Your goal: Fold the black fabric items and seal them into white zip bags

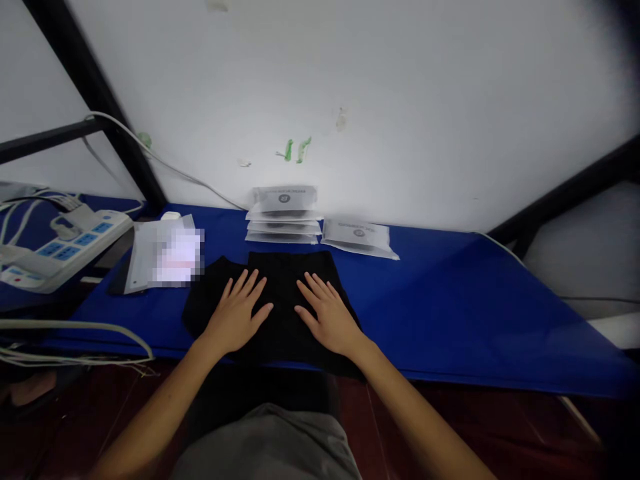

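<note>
A black garment (283, 280) lies spread on the blue table (450, 300), its near edge hanging over the table's front. My left hand (237, 313) rests flat on the garment's left part, fingers stretched out and apart. My right hand (327, 313) lies flat on its right part, fingers spread too. Neither hand grips anything.
A stack of clear packaged bags (283, 217) stands by the white wall, with one more bag (357, 237) to its right. Papers (160, 253) lie at the left. A white power strip (65, 247) with cables sits further left. Black frame bars slant on both sides.
</note>
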A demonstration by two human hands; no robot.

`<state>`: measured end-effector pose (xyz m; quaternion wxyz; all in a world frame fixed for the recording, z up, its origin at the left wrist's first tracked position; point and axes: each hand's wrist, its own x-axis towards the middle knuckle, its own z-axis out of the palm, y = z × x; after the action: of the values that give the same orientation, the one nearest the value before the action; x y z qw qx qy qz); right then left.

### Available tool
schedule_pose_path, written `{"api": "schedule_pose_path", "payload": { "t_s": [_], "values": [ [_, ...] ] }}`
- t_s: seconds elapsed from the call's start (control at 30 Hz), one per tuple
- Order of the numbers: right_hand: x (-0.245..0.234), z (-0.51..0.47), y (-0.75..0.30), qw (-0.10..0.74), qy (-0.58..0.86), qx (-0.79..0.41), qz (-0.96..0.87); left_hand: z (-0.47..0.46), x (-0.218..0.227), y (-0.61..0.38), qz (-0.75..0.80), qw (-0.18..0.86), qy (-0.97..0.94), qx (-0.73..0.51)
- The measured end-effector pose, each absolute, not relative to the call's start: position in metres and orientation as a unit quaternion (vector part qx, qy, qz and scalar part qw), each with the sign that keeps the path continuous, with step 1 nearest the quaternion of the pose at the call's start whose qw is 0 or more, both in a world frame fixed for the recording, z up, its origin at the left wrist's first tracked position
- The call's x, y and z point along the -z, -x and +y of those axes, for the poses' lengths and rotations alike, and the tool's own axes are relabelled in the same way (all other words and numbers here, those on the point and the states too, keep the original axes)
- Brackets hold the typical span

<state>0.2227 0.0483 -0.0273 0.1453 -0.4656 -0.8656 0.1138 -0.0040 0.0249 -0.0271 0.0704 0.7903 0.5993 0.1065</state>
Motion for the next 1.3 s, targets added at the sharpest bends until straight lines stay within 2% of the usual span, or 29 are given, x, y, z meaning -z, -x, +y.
{"api": "schedule_pose_path", "payload": {
  "t_s": [0.17, 0.3, 0.5, 0.87, 1.1, 1.3],
  "values": [
    [0.010, 0.028, -0.232, 0.163, 0.447, -0.117, -0.872, 0.002, 0.011, 0.008, 0.580, 0.051, -0.798, -0.157],
    [-0.005, 0.001, -0.244, 0.131, 0.401, -0.150, -0.894, -0.031, 0.002, 0.012, 0.501, 0.039, -0.849, -0.163],
    [-0.007, -0.020, -0.251, 0.087, 0.390, -0.156, -0.903, -0.051, 0.021, 0.022, 0.448, 0.024, -0.883, -0.135],
    [-0.002, -0.034, -0.259, 0.123, 0.378, -0.147, -0.906, -0.059, 0.017, 0.028, 0.433, -0.002, -0.888, -0.156],
    [-0.006, -0.036, -0.267, 0.167, 0.392, -0.158, -0.891, -0.057, 0.013, 0.034, 0.417, 0.033, -0.877, -0.236],
    [-0.026, -0.031, -0.267, 0.141, 0.412, -0.208, -0.876, -0.052, -0.004, 0.035, 0.448, 0.112, -0.862, -0.207]
  ]
}}
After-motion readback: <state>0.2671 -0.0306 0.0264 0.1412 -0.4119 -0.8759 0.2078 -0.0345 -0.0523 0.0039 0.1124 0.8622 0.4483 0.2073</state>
